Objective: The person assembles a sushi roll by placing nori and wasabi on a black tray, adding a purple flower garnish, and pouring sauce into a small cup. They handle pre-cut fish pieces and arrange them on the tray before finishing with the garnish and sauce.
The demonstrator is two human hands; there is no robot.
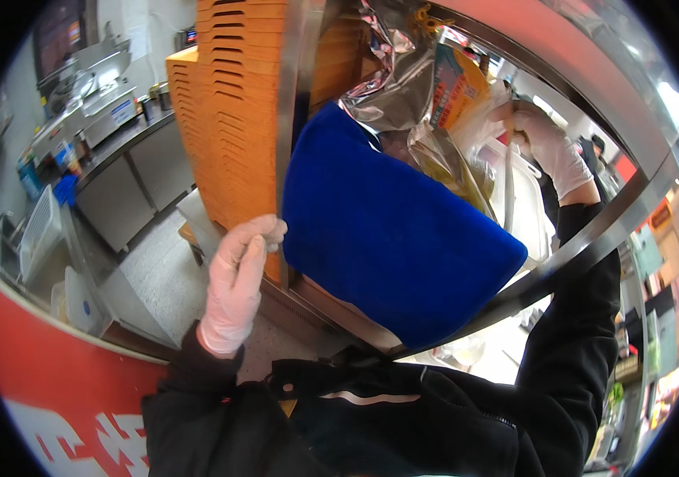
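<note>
My left hand [236,278], in a thin whitish glove, is raised beside the left edge of a blue cloth [403,230]. Its thumb and fingertips are pinched together; whatever lies between them, if anything, is too small to make out. The cloth hangs over the front of a metal-framed shelf [578,254]. Reaching into the shelf at the far right, my gloved right hand [546,147] grips the upper part of a clear plastic bag [486,119]. Crumpled silver foil packaging [399,99] and a colourful printed packet [458,83] lie next to that bag, behind the cloth.
Tall stacked orange crates [236,119] with slots stand left of the shelf's upright. Farther left is a steel counter [129,191] with equipment on it. A red panel [61,366] fills the lower left. A person [596,145] shows beyond the right side.
</note>
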